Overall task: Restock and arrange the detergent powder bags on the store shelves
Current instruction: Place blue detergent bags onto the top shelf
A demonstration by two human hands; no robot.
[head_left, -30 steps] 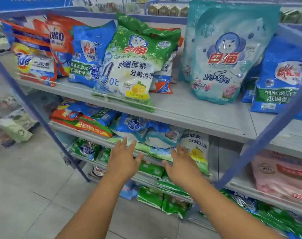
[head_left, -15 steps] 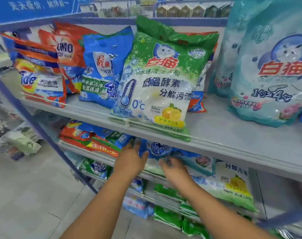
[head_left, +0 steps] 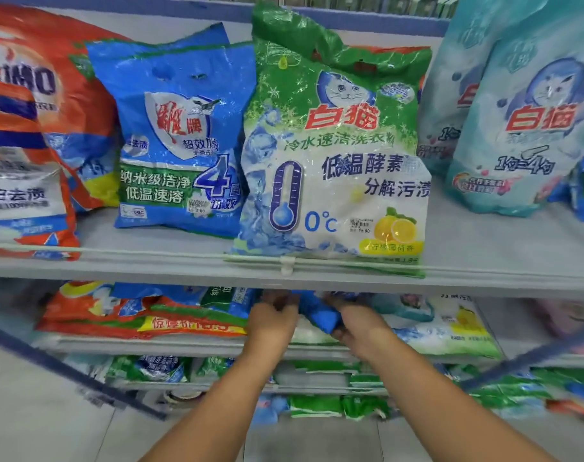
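Note:
Both hands reach under the upper shelf (head_left: pixel 484 258) onto the second shelf. My left hand (head_left: pixel 273 323) and my right hand (head_left: pixel 357 323) grip a small blue detergent bag (head_left: pixel 319 313) from either side; their fingertips are hidden under the shelf edge. The blue bag lies on top of flat bags, among them a white and green lemon bag (head_left: pixel 450 331) to the right. On the upper shelf stand a green and white cat-brand bag (head_left: pixel 334 168), a blue bag (head_left: pixel 180 145), an orange-red bag (head_left: pixel 33 121) and pale teal bags (head_left: pixel 524 128).
Flat orange and green bags (head_left: pixel 143 315) lie left of my hands on the second shelf. Lower shelves hold green bags (head_left: pixel 324 405). A blue diagonal rack strut (head_left: pixel 67 371) crosses at the lower left, another at the right. Grey floor tiles (head_left: pixel 33 411) show at the lower left.
My head moved closer and the view shifted left. Both hands went forward from open in the air to the second shelf and closed round the small blue bag.

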